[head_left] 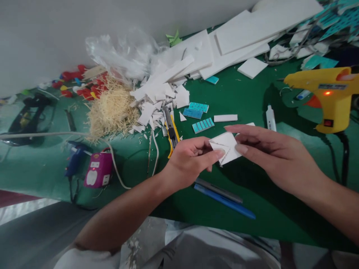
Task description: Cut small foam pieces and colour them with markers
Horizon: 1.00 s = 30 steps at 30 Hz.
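Note:
Between my two hands, above the green tabletop, is a small white foam board piece (230, 144) with a triangular piece or cut on its near-left side. My left hand (190, 158) is closed on its left side, the thumb pressed on the triangle. On the right edge, the thumb and fingertips of my right hand (269, 149) pinch the same piece. Another bit of white foam partly shows behind my right fingers. Just beyond lie a white foam strip (225, 118) and a striped turquoise piece (203, 125). A yellow box cutter (171, 129) rests beside my left hand.
A yellow hot glue gun (322, 89) with a lit light stands at right, near a white tube (270, 117). Foam scraps (157, 99), straw-like shreds (112, 108) and white foam sheets (238, 37) lie behind. A purple power adapter (98, 170) sits left; a blue pen (224, 201) lies in front.

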Motion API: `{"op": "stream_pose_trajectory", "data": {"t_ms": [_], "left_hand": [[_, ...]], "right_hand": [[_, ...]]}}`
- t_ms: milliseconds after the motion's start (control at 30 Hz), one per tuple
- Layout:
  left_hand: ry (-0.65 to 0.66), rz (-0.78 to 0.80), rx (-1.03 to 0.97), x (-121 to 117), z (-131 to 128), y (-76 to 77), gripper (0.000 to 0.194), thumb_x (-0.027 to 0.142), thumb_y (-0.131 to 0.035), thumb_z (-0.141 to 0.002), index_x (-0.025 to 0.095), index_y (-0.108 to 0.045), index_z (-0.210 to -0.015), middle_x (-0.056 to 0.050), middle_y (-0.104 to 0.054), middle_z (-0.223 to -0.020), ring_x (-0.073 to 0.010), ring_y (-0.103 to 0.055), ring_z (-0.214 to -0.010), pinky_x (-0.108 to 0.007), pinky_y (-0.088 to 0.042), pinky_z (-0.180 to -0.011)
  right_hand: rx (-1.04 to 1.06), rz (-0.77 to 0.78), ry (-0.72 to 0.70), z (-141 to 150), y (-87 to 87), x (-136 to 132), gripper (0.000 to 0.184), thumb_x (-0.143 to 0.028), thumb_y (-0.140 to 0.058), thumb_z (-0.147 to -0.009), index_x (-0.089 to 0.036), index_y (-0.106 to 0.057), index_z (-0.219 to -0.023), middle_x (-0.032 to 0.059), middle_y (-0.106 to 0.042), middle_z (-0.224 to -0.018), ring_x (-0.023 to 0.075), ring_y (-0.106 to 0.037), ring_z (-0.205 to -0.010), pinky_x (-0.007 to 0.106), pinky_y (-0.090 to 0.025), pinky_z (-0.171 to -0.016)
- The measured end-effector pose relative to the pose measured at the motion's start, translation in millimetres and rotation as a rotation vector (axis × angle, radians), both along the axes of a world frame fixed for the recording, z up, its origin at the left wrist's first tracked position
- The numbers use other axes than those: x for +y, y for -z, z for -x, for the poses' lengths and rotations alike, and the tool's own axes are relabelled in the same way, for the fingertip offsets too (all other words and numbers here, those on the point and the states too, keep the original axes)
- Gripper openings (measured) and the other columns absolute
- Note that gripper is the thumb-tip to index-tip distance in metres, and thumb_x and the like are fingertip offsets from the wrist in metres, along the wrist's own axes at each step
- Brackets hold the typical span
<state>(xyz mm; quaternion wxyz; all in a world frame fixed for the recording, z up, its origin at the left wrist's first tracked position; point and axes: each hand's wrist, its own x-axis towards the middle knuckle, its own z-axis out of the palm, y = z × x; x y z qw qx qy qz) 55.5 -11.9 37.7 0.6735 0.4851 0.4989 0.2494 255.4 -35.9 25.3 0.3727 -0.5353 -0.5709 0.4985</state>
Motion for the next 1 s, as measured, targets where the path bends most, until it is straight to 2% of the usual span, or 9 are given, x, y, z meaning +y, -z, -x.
{"op": "stream_pose_trajectory", "data": {"t_ms": [333,567,800,1000], "left_hand": [[-0.013,0.11,-0.137,1.2,0.7,3.6,0.031,0.034,-0.091,-0.063,0.017,-0.066,-0.07,0.007,-0.058,-0.055,-0.005,-0.047,-0.046,-0.018,-0.039,-0.046],[0.002,0.125,-0.229,1.4,2.6,8.0,0.029,0.027,-0.093,-0.064,0.016,-0.068,-0.075,0.006,-0.062,-0.061,-0.0048,-0.051,-0.047,-0.017,-0.039,-0.046],[0.042,0.097,-0.264,2.2,3.3,10.4,0.042,0.045,-0.095,-0.065,0.016,-0.067,-0.076,0.006,-0.06,-0.061,-0.0048,-0.05,-0.048,-0.018,-0.039,-0.046],[0.136,0.06,-0.31,2.8,5.8,8.5,0.045,0.05,-0.094,-0.069,0.015,-0.067,-0.08,0.005,-0.059,-0.06,-0.0057,-0.049,-0.051,-0.018,-0.041,-0.049]], "right_hand": [[0.066,0.017,-0.013,-0.9,-1.6,3.7,0.028,-0.028,-0.071,-0.088,-0.028,-0.081,-0.114,-0.0008,-0.076,-0.078,0.0126,-0.068,-0.063,0.022,-0.056,-0.055],[0.161,0.102,-0.065,-3.8,0.8,5.3,0.029,-0.027,-0.072,-0.09,-0.027,-0.079,-0.118,0.0003,-0.077,-0.08,0.0154,-0.071,-0.068,0.026,-0.059,-0.062],[0.289,0.166,-0.056,-5.2,4.3,5.3,0.03,-0.03,-0.077,-0.088,-0.028,-0.08,-0.118,0.0008,-0.078,-0.085,0.0144,-0.071,-0.073,0.026,-0.059,-0.067],[0.491,0.306,-0.126,-5.9,4.4,5.1,0.026,-0.029,-0.083,-0.085,-0.033,-0.083,-0.11,-0.0014,-0.079,-0.092,0.0121,-0.073,-0.08,0.023,-0.06,-0.074]]}}
